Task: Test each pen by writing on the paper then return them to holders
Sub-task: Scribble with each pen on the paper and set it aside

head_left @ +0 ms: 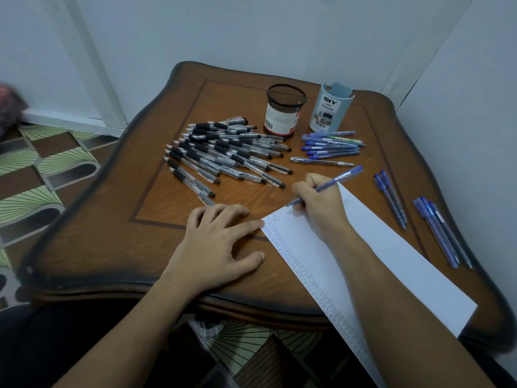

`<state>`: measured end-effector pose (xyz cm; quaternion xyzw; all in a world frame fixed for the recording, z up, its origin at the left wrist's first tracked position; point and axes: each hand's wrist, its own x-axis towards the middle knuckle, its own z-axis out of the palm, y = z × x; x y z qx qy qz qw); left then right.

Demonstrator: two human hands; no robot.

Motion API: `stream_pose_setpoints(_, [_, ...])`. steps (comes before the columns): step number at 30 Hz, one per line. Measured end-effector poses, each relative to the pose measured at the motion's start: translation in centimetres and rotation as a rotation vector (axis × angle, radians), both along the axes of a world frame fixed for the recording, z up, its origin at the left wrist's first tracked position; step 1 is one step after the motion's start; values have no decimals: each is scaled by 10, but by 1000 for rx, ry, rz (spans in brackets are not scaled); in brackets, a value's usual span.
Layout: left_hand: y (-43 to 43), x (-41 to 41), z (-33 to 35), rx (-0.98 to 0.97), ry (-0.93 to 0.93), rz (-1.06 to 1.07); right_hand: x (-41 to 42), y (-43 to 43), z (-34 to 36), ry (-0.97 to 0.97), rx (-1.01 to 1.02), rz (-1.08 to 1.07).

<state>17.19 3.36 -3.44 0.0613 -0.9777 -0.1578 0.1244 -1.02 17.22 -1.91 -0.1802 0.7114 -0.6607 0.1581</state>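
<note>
Blue translucent plastic pen (pixel 335 181) is pinched in the right grip (pixel 319 208), its tip on the long white paper sheet (pixel 391 261). The left grip (pixel 218 245) lies flat, fingers spread, on the brown wooden tabletop (pixel 112 233). Two blue capped pens (pixel 391 201) lie right of the right grip. Beyond it stand two holders, a black mesh cup (pixel 285 110) and a pale-blue plastic organiser (pixel 330 110), before grey walls (pixel 251 29).

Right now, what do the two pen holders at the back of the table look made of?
Black mesh pen holder: likely metal wire, matte; upper wall see-through, paper label round the lower part. Pale blue desk organizer: probably moulded plastic, smooth, opaque, notched rim.
</note>
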Motion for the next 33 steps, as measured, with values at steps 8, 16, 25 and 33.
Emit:
stream_pose_setpoints(8, [1,2,1,28,2,-1,-7,6,27,-399,-104,-78])
stream_pose_setpoints(16, [0,1,-2,49,40,10,-26,40,51,-162,119,-86])
stream_pose_setpoints(25, [1,-2,-4,52,110,56,-39,88,54,-133,199,-225])
stream_pose_setpoints(33, [1,-5,-10,34,162,62,-85,128,46,359,989,-370])
